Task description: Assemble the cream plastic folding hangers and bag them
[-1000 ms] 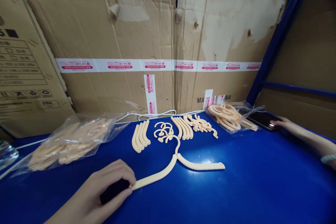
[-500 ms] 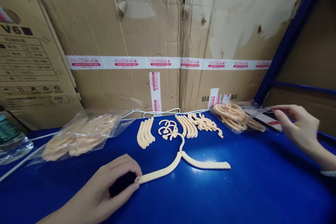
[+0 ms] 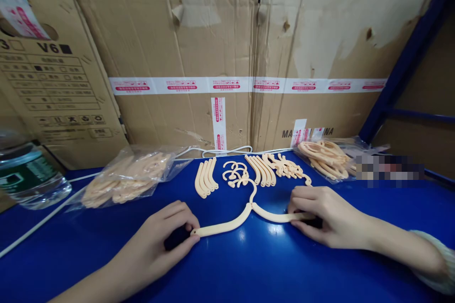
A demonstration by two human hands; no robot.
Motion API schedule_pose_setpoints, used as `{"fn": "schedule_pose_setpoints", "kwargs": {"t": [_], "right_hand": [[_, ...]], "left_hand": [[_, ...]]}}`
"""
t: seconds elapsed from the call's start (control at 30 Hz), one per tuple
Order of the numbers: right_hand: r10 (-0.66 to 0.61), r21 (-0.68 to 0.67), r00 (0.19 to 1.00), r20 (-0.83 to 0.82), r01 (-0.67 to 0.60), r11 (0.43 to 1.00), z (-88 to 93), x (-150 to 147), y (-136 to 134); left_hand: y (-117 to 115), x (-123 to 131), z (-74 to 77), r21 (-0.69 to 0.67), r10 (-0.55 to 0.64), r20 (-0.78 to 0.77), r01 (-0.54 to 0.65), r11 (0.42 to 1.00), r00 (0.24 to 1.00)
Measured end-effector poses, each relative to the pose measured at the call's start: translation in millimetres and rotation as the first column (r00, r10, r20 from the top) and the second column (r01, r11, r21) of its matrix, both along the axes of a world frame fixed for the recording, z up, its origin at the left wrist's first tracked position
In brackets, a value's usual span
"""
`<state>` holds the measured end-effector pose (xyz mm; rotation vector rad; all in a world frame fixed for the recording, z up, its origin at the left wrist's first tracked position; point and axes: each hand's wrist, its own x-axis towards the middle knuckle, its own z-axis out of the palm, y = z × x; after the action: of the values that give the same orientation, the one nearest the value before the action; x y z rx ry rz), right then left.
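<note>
A cream plastic clothes hanger (image 3: 227, 228) lies on the blue tabletop, its two curved arms spread and its hook pointing away from me. My left hand (image 3: 168, 234) pinches the tip of the left arm, beside a small hole. Around the outer end of the right arm, my right hand (image 3: 320, 218) has its fingers closed. Just beyond the hook are loose hooks (image 3: 234, 173) in a small pile. Curved hanger arms lie in a row on the left (image 3: 205, 177), with another row of arms (image 3: 261, 170) to the right.
Clear bags of cream parts lie at the back left (image 3: 133, 175) and back right (image 3: 325, 158). More small parts (image 3: 286, 166) sit near the right bag. A water bottle (image 3: 30, 175) stands at far left. A white cable (image 3: 39, 225) crosses the table. Cardboard (image 3: 185, 47) walls the back.
My right hand has come left and down from beside the right bag and closed on the hanger's right arm. My left hand still pinches the left tip. The view has shifted slightly left.
</note>
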<state>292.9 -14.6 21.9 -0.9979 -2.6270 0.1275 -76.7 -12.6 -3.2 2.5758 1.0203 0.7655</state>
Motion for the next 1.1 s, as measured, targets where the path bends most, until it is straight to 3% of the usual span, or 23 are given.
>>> {"fn": "schedule_pose_setpoints", "kwargs": {"t": [0.27, 0.53, 0.7, 0.87, 1.1], "right_hand": [[-0.02, -0.099, 0.996, -0.085, 0.012, 0.995, -10.0, 7.3, 4.9], [0.091, -0.204, 0.974, -0.207, -0.134, 0.97, -1.2, 13.7, 0.0], [0.07, -0.28, 0.978, -0.195, -0.124, 0.952, -6.8, 14.5, -0.3], [-0.025, -0.234, 0.988, -0.155, -0.012, 0.972, -13.6, 12.1, 3.5], [-0.067, -0.168, 0.982, -0.175, 0.037, 0.985, -14.8, 5.5, 10.1]], "left_hand": [[1.6, -0.4, 2.1, 0.06, 0.031, -0.01, -0.031, 0.998, 0.999], [-13.5, 0.4, 25.3, -0.009, -0.058, -0.154, 0.057, 0.998, 0.986], [-12.3, -2.8, 36.0, -0.027, -0.105, -0.274, 0.101, 0.994, 0.956], [-3.7, -5.3, 25.8, 0.003, -0.062, -0.217, 0.064, 0.998, 0.974], [7.2, -4.5, 14.5, 0.091, 0.018, -0.141, -0.005, 0.996, 0.99]]}}
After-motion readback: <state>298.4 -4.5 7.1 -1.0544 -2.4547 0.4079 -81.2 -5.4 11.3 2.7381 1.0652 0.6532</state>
